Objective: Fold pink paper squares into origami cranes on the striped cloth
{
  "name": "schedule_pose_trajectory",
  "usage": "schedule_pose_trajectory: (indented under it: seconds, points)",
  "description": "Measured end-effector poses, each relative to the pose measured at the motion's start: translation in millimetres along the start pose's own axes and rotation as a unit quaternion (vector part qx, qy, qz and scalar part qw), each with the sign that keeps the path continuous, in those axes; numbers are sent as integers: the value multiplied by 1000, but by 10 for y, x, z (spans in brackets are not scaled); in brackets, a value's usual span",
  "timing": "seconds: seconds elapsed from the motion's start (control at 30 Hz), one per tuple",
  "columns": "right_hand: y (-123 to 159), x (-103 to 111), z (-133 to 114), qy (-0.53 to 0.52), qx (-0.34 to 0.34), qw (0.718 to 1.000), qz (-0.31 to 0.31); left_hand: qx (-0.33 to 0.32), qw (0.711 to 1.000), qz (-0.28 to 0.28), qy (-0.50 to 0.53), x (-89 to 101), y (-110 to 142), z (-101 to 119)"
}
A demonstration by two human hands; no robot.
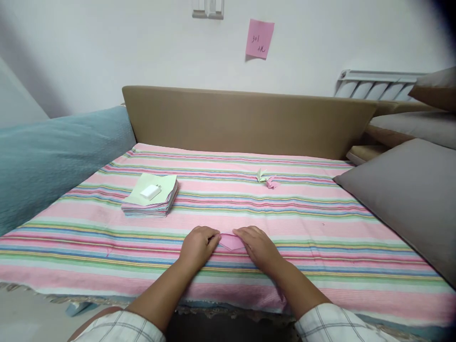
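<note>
A small folded pink paper (pixel 231 241) lies on the striped pink cloth (pixel 320 237) near its front edge. My left hand (pixel 198 246) presses on the paper's left side with its fingers curled together. My right hand (pixel 258 246) holds the paper's right side, fingers bent down on it. Part of the paper is hidden under both hands.
A stack of coloured paper squares (pixel 151 199) with a small white block (pixel 150 191) on top sits at the left. Two small folded paper figures (pixel 267 178) lie further back. Grey cushions (pixel 409 199) rise at the right, a teal blanket (pixel 53 156) at the left, a tan headboard (pixel 245 118) behind.
</note>
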State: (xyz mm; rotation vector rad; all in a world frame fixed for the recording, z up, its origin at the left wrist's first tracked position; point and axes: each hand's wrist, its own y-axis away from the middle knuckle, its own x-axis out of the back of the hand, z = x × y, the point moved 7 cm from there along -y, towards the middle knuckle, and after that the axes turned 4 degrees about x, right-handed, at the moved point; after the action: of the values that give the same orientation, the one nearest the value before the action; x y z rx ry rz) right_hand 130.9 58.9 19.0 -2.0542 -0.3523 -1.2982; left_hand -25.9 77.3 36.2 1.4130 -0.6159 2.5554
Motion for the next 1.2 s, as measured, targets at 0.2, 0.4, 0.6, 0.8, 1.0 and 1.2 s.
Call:
schedule_pose_trajectory:
  seconds: [0.2, 0.4, 0.6, 0.8, 1.0, 1.2]
  points:
    - [-30, -8, -2, 10, -30, 999, 11, 36, 999, -13, -15, 0, -27, -2]
    - [-46, -25, -56, 43, -8, 999, 20, 94, 995, -7, -22, -8, -40, -84]
    - [-26, -33, -63, 53, 5, 998, 16, 31, 999, -6, -15, -37, -44, -75]
    - [-34, -58, -24, 36, -16, 999, 1, -17, 1000, 14, 6, -47, -39, -75]
    - [-53, -55, -33, 28, -13, 1000, 5, -47, 999, 11, -19, -42, -38, -31]
    - [-26, -41, -59, 22, 12, 999, 34, -76, 996, 18, -31, -62, -22, -15]
